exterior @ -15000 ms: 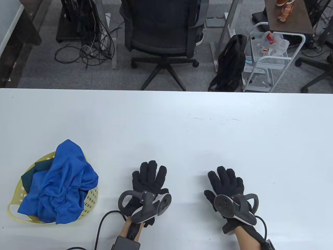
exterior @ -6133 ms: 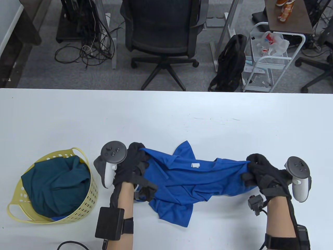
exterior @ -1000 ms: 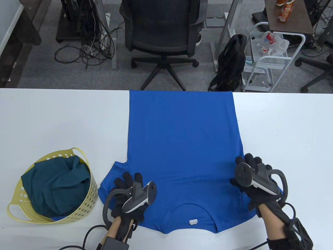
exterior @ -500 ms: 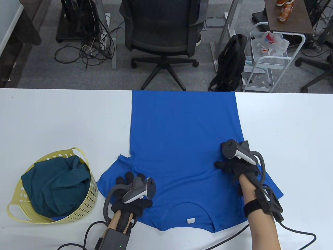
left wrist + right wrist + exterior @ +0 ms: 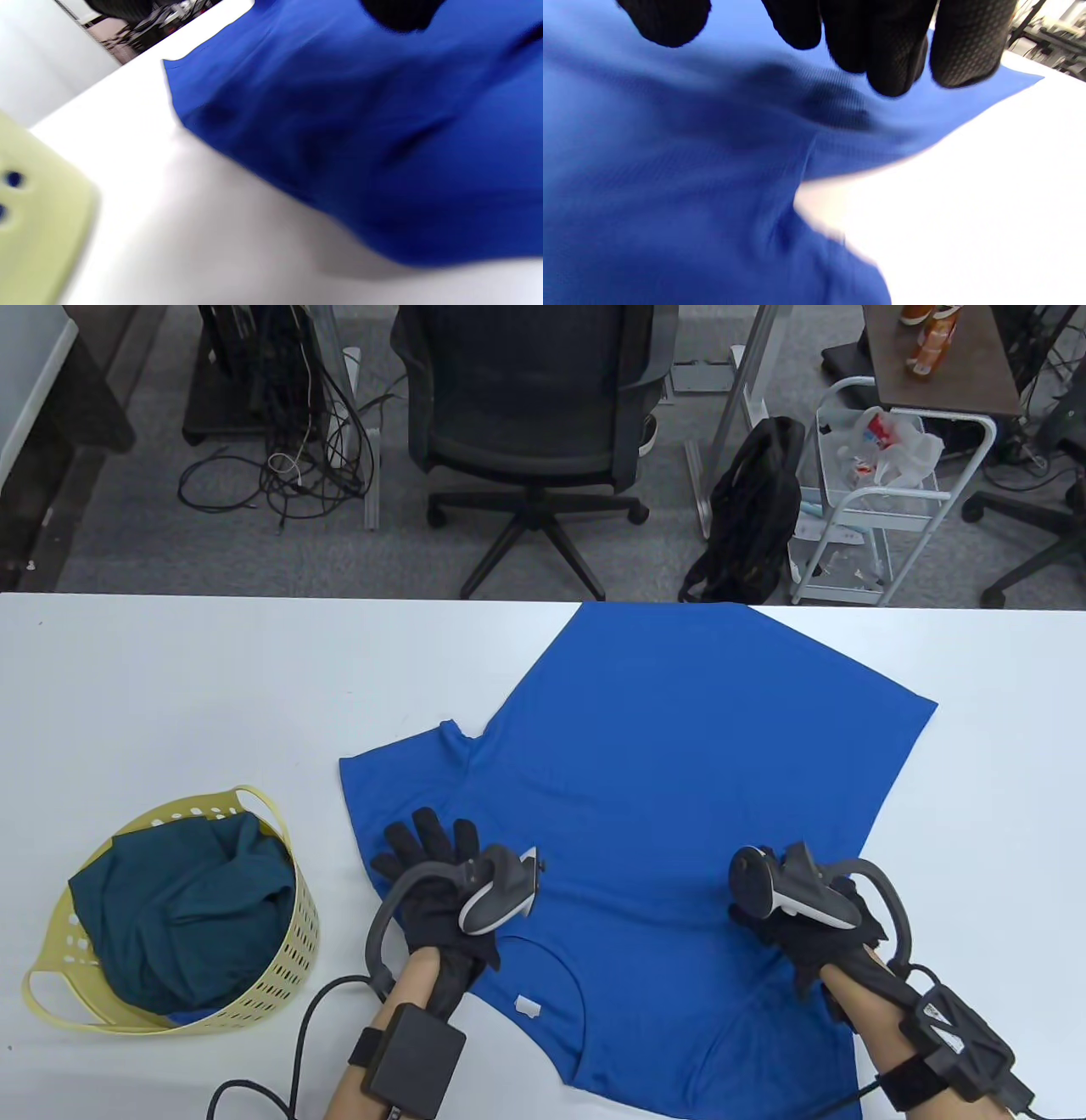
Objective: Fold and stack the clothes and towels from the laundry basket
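A blue T-shirt (image 5: 662,763) lies spread flat on the white table (image 5: 212,687), turned at an angle, with its collar near me and its hem toward the far right. My left hand (image 5: 424,857) rests flat with fingers spread on the shirt's left shoulder beside the sleeve. My right hand (image 5: 806,925) rests on the shirt's right side by the sleeve; the tracker hides its fingers there. In the right wrist view the gloved fingers (image 5: 882,51) hang onto the blue fabric (image 5: 670,169) without pinching it. The left wrist view shows the sleeve edge (image 5: 360,127), blurred.
A yellow perforated laundry basket (image 5: 288,967) stands at the near left and holds a dark teal garment (image 5: 187,916). Its wall also shows in the left wrist view (image 5: 38,237). Beyond the table's far edge are an office chair (image 5: 526,415) and a white cart (image 5: 882,500).
The shirt has turned clockwise on the table under both hands: its hem swung to the far right and its collar toward the near left. My right hand came nearer; my left moved slightly farther.
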`<state>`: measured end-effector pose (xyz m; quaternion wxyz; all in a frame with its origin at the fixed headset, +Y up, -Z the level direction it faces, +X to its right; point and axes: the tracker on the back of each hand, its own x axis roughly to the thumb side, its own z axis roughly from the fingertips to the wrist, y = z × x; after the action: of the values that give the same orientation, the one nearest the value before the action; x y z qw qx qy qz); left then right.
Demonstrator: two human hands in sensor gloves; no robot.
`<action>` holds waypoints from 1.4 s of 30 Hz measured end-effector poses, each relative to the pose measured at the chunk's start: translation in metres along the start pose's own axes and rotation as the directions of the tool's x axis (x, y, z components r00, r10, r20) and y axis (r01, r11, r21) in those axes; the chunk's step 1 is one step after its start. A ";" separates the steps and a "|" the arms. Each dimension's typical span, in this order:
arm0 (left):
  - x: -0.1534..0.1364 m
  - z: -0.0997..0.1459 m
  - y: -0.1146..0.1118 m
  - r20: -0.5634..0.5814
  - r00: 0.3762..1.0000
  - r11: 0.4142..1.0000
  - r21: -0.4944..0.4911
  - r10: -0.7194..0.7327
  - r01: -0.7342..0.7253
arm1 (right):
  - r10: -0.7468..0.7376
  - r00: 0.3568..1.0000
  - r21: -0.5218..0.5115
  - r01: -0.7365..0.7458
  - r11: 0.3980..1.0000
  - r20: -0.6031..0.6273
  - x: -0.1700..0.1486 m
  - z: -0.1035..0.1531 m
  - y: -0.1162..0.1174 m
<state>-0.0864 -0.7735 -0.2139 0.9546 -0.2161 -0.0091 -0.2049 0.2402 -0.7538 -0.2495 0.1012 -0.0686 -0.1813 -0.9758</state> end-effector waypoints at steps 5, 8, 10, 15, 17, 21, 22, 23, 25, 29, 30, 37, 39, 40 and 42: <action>0.022 0.017 -0.020 0.182 0.951 0.954 -0.216 0.250 -0.209 | -0.233 0.964 -0.033 0.230 0.973 -0.127 -0.030 -0.060 -0.018; 0.028 0.012 -0.031 0.157 0.977 0.969 -0.220 0.144 -0.108 | -0.296 0.919 0.117 0.335 0.935 -0.261 -0.041 -0.083 -0.006; 0.024 0.010 -0.033 0.190 0.972 0.976 -0.189 0.140 -0.104 | -0.274 0.902 0.192 0.350 0.917 -0.333 -0.041 -0.089 0.014; 0.006 -0.001 -0.033 0.148 0.969 0.968 -0.188 0.196 -0.167 | -0.235 0.919 0.136 0.289 0.948 -0.315 -0.040 -0.080 0.019; -0.002 -0.004 -0.031 0.093 0.977 0.971 -0.160 0.194 -0.178 | -0.163 0.934 0.178 0.227 0.957 -0.318 -0.039 -0.072 0.018; -0.016 -0.007 -0.029 -0.025 0.989 0.988 -0.063 0.143 -0.144 | -0.109 0.955 0.143 0.153 0.978 -0.276 -0.031 -0.048 0.018; -0.022 -0.008 -0.029 -0.065 0.991 0.992 -0.039 0.118 -0.120 | -0.090 0.967 0.141 0.126 0.982 -0.240 -0.025 -0.036 0.018; -0.025 -0.009 -0.029 -0.091 0.991 0.994 -0.027 0.102 -0.105 | -0.076 0.974 0.137 0.107 0.985 -0.214 -0.021 -0.029 0.018; -0.035 -0.012 -0.032 -0.175 0.982 0.998 0.004 0.065 -0.065 | -0.037 0.990 0.131 0.055 0.990 -0.136 -0.007 -0.010 0.016; -0.047 -0.013 -0.033 -0.225 0.974 0.999 0.024 0.030 -0.026 | -0.029 0.999 0.119 0.033 0.992 -0.029 0.007 0.009 0.002; -0.048 -0.012 -0.032 -0.220 0.975 0.999 0.021 0.033 -0.029 | -0.076 0.997 0.091 0.078 0.993 -0.027 0.003 0.008 -0.005; -0.034 -0.003 -0.028 0.006 0.915 0.906 -0.142 0.403 -0.398 | -0.262 0.949 0.111 0.283 0.953 -0.175 -0.048 -0.059 -0.007; -0.026 -0.008 -0.036 0.035 0.916 0.879 -0.298 0.399 -0.372 | -0.348 0.895 0.214 0.412 0.886 -0.280 -0.063 -0.073 0.007; -0.023 -0.009 -0.040 0.039 0.923 0.878 -0.327 0.383 -0.350 | -0.402 0.859 0.210 0.477 0.854 -0.316 -0.069 -0.077 0.016; -0.022 -0.011 -0.041 0.074 0.946 0.918 -0.274 0.317 -0.286 | -0.452 0.814 0.217 0.547 0.809 -0.366 -0.077 -0.080 0.033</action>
<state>-0.1232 -0.8033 -0.2094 0.9360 -0.3496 -0.0047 -0.0415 0.3148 -0.7996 -0.3259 -0.1263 0.1461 -0.3274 -0.9249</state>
